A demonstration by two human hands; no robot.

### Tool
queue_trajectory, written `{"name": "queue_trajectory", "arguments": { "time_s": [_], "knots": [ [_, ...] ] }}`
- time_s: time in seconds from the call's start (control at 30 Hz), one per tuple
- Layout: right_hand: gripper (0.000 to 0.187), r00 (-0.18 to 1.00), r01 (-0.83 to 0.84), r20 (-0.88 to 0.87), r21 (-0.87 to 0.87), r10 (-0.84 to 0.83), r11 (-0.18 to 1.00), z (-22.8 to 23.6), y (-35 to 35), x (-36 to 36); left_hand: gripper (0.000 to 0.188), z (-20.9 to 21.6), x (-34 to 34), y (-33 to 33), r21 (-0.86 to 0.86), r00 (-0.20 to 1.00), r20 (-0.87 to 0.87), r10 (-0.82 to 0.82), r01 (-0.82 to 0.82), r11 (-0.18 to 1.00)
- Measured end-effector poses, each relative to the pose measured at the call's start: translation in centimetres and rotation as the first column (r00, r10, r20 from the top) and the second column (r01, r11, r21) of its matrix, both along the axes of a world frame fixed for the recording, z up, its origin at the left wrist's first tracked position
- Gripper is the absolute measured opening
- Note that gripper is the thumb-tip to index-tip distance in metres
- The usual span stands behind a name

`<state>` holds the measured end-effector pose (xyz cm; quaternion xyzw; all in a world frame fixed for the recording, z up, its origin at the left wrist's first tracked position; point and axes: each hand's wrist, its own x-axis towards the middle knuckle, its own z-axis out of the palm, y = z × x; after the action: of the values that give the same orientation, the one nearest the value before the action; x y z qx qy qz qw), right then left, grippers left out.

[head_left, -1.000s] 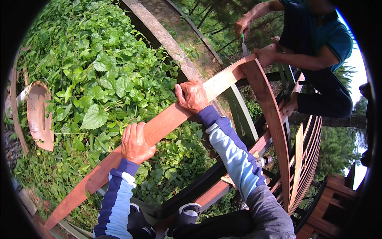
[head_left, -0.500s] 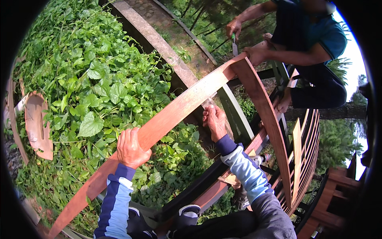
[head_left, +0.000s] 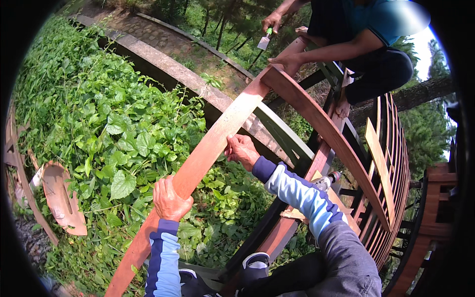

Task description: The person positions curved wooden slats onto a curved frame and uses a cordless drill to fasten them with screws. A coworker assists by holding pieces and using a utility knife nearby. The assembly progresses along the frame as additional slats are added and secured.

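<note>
Both of my hands are on the long reddish plank (head_left: 208,148), and that is why it hangs in the air over the green leaves (head_left: 109,123) instead of dropping into them. My left hand (head_left: 170,200) is wrapped over the plank's lower stretch, fingers closed around its edge, taking the weight from beneath. My right hand (head_left: 241,149) clamps the plank farther up, fingers curled over its right edge, which I judge keeps it from twisting. The plank's long axis runs on a slant: its low end points down past my left sleeve toward the bottom of the view, and its high end points up and away to the curved wooden rail (head_left: 321,128). At that upper end another person's hand (head_left: 288,62) presses on the plank where it meets the rail, apparently steadying the joint, while their other hand holds a small tool (head_left: 264,41) just above the plank's tip.
</note>
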<state>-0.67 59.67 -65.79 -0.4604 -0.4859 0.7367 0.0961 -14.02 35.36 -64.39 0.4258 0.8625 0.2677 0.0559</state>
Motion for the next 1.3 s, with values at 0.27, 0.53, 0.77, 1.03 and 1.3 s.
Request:
{"name": "queue_trajectory", "arguments": {
  "time_s": [0.27, 0.53, 0.77, 1.03, 1.3],
  "knots": [
    [0.030, 0.998, 0.035, 0.044, 0.110, -0.040, 0.993, -1.5, -1.1, -1.0, 0.062, -0.5, 0.0, 0.0, -0.102, 0.999, -0.029, -0.013, 0.010, 0.995],
    [0.025, 0.988, 0.151, 0.015, -0.028, -0.151, 0.988, -0.5, -2.4, -1.1, 0.062, 0.1, -0.1, 0.4, -0.172, 0.999, -0.035, -0.040, 0.033, 0.984],
    [0.018, 0.967, 0.216, -0.100, -0.165, -0.234, 0.962, 0.7, -2.7, -1.5, 0.061, -0.9, 0.0, 0.0, -0.083, 1.000, -0.026, -0.006, 0.004, 0.997],
    [0.019, 0.974, 0.218, -0.022, -0.145, -0.223, 0.965, 1.7, -2.6, -2.1, 0.062, -1.0, -0.2, -0.1, -0.031, 0.999, -0.028, -0.015, 0.014, 0.999],
    [0.020, 0.991, 0.132, 0.007, -0.132, -0.132, 0.982, 2.3, -2.4, -1.7, 0.062, -0.5, -0.3, -0.2, 0.006, 1.000, 0.016, -0.014, 0.014, 1.000]
  ]
}}
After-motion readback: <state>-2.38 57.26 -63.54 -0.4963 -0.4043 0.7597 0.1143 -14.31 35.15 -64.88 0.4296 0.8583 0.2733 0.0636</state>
